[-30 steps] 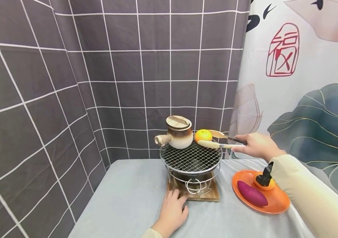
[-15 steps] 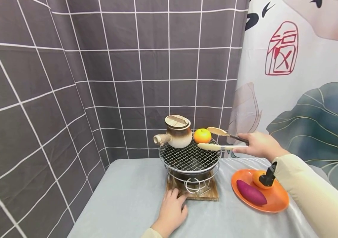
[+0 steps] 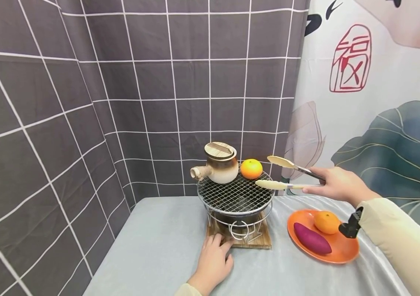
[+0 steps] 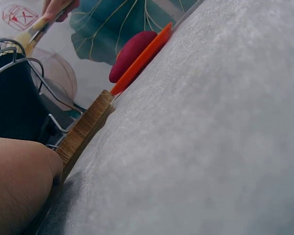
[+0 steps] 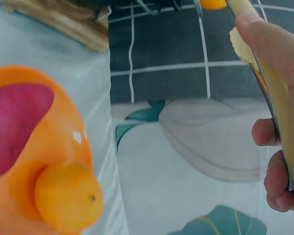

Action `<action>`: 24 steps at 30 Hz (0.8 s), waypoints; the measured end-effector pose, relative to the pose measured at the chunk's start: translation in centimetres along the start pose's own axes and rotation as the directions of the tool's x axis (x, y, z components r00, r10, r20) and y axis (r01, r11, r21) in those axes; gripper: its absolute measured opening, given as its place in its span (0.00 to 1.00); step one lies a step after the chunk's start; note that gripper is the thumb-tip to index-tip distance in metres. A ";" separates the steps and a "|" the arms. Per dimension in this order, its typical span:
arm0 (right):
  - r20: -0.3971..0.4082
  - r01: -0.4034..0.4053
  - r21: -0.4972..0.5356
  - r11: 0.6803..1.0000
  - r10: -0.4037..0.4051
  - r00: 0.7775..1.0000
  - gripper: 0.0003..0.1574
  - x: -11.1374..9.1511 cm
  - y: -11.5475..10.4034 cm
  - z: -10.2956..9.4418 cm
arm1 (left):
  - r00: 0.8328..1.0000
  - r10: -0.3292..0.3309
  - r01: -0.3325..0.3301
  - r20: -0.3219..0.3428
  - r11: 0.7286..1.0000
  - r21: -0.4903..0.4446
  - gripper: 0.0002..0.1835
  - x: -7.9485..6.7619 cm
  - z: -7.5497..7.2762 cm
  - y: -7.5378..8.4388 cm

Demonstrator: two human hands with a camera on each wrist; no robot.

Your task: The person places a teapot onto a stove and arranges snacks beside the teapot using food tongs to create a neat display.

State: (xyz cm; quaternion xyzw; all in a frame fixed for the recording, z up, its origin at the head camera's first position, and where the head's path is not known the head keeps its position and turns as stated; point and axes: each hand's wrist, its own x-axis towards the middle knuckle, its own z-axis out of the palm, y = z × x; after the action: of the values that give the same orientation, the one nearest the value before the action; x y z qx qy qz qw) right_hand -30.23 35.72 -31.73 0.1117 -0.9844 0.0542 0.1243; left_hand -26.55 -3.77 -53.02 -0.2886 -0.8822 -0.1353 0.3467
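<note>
My right hand (image 3: 341,185) grips a pair of tongs (image 3: 274,184) with cream tips, spread apart and holding nothing. Just left of the tips, an orange mandarin (image 3: 251,169) sits on the round wire grill (image 3: 237,199), beside a small lidded clay pot (image 3: 223,168) with a side handle. My left hand (image 3: 214,261) rests its fingers on the front edge of the wooden board (image 3: 258,240) under the stove. In the right wrist view, fingers curl around the tongs' metal arms (image 5: 274,112).
To the right, an orange plate (image 3: 345,253) carries a purple sweet potato (image 3: 312,238) and a second mandarin (image 3: 326,222). A grey cloth covers the table (image 3: 151,246). Dark tiled-pattern curtain (image 3: 191,82) hangs behind and at the left.
The tongs opened from around the mandarin and drew back to the right with my right hand. The mandarin stays on the grill. My left hand keeps its place.
</note>
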 end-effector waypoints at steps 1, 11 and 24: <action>0.004 -0.008 0.007 1.000 0.008 1.000 0.62 -0.3 0.3 -0.1 | 1.000 0.000 0.000 -0.002 1.000 0.001 0.22 0.0 0.0 0.0; 0.047 -0.093 0.002 0.996 0.093 0.995 0.64 -3.8 4.7 0.2 | 0.999 -0.021 0.020 0.044 1.000 0.011 0.23 0.0 0.0 -0.1; 0.059 -0.176 0.007 0.984 0.175 0.983 0.61 -8.1 9.3 2.7 | 1.000 -0.003 0.003 0.010 1.000 0.007 0.23 0.1 -0.3 0.0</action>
State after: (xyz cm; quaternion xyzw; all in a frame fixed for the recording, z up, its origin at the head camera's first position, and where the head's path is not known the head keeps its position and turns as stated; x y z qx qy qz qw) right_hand -25.38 46.06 -37.15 0.0266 -0.9933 0.0674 0.0899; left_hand -26.46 -3.87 -52.80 -0.2867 -0.8849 -0.1311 0.3430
